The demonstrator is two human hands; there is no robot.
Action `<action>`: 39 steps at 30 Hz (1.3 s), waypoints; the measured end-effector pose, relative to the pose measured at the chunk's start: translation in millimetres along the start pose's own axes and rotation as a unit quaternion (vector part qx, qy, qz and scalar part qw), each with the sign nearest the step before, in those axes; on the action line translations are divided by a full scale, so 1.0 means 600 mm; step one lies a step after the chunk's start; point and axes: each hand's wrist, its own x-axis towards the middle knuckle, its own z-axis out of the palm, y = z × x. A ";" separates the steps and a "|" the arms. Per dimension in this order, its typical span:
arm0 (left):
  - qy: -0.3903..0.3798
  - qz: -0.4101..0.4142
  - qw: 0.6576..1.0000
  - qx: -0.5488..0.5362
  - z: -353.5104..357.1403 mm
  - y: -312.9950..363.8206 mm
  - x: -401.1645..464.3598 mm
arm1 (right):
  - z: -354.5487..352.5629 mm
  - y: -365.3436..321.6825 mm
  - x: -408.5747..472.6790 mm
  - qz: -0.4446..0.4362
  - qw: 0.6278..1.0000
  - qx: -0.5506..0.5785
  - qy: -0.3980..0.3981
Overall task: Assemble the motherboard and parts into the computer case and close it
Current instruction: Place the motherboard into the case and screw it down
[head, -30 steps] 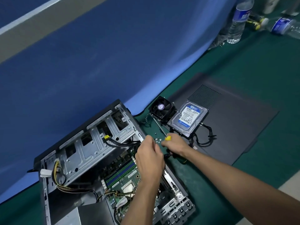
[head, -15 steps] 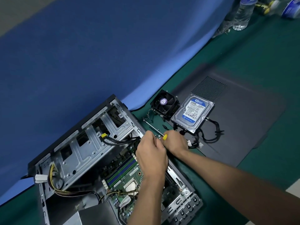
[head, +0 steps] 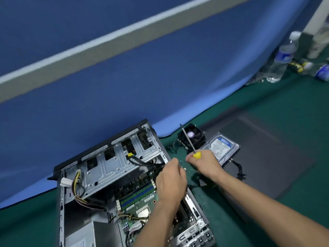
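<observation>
Right hand grips screwdriver; left hand fingers curled, contents unclear; hard drive label unreadable.

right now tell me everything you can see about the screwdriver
The screwdriver has a thin grey metal shaft and a yellow handle, only the top of which shows, at the right hand, whose fingers are curled round it. It is lifted and tilted, tip up and away from the person, its shaft crossing in front of the black cooler fan. The tip touches nothing visible. It sits right of the open computer case.

Blue backdrop, green mat, water bottle, perhaps more bottles
</observation>
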 end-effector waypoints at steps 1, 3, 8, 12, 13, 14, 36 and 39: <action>-0.033 0.008 0.999 0.024 -0.010 0.001 0.001 | -0.006 -0.017 -0.007 -0.011 1.000 0.007 -0.007; -0.093 0.005 0.995 0.041 -0.036 0.008 0.008 | -0.013 -0.049 -0.020 -0.027 0.999 0.022 -0.024; -0.117 -0.043 0.968 -0.219 -0.130 0.029 0.036 | -0.006 -0.133 -0.052 -0.082 0.993 0.035 -0.079; -0.110 -0.042 0.947 -0.298 -0.199 0.025 0.041 | 0.016 -0.197 -0.071 -0.127 0.984 0.059 -0.111; -0.100 -0.053 0.942 -0.315 -0.211 0.022 0.040 | 0.025 -0.209 -0.073 -0.128 0.983 0.069 -0.112; -0.091 -0.074 0.933 -0.339 -0.223 0.018 0.039 | 0.035 -0.221 -0.075 -0.130 0.983 0.066 -0.111; 0.122 -0.212 0.449 -0.859 -0.398 -0.108 -0.006 | 0.097 -0.328 -0.105 -0.423 0.798 -0.426 -0.045; 0.132 -0.216 0.432 -0.866 -0.392 -0.115 -0.007 | 0.101 -0.328 -0.104 -0.429 0.784 -0.446 -0.039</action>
